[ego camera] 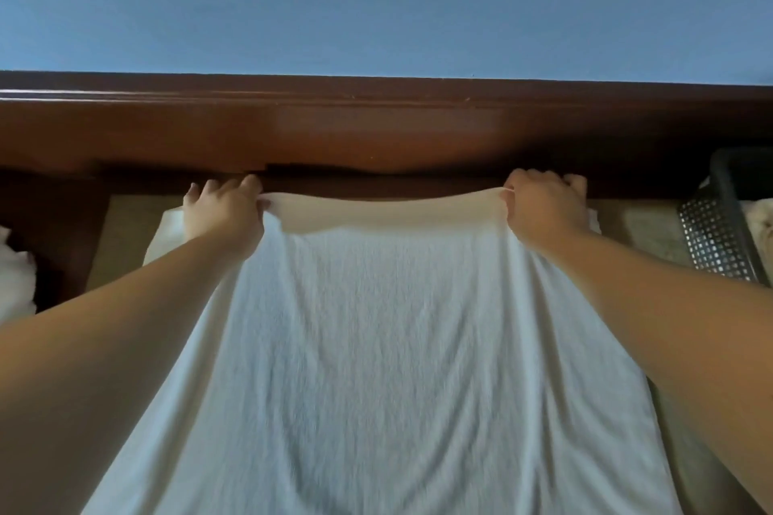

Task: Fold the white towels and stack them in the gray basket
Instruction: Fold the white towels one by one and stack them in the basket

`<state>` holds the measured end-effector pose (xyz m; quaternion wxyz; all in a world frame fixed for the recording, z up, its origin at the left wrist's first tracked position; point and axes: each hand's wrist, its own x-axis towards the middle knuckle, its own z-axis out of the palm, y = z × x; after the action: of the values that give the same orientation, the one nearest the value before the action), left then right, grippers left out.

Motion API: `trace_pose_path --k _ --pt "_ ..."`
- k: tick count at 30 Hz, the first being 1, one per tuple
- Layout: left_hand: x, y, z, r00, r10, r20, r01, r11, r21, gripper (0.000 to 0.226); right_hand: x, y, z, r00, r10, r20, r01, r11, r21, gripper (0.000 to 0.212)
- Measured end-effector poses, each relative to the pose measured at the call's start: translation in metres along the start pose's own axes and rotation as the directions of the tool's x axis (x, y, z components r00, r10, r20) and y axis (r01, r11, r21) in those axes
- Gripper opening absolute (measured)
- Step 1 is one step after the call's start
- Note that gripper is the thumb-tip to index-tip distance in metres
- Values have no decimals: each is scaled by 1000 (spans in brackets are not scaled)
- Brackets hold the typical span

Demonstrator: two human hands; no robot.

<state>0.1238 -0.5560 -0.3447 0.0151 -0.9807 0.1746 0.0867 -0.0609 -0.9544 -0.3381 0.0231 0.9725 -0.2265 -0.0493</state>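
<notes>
A large white towel (pixel 376 347) stretches from the bottom of the view up to the far side of the surface, hanging slack between my arms. My left hand (pixel 226 207) pinches its far left corner. My right hand (pixel 543 203) grips its far right corner, fingers curled over the edge. A lower layer of the towel (pixel 165 230) shows flat under my left hand. The gray basket (pixel 719 238), with a perforated wall, stands at the right edge, with something white (pixel 759 222) inside it.
A dark brown wooden headboard (pixel 376 130) runs across just beyond my hands, with a blue wall (pixel 376 0) above it. A beige surface (pixel 125 230) lies under the towel. More white cloth (pixel 14 276) sits at the far left edge.
</notes>
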Motion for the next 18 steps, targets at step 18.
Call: trace_pose_path --k 18 --pt "30 -74 -32 906 -327 270 335 942 20 62 -73 -134 25 905 146 399 -256 937 237 90"
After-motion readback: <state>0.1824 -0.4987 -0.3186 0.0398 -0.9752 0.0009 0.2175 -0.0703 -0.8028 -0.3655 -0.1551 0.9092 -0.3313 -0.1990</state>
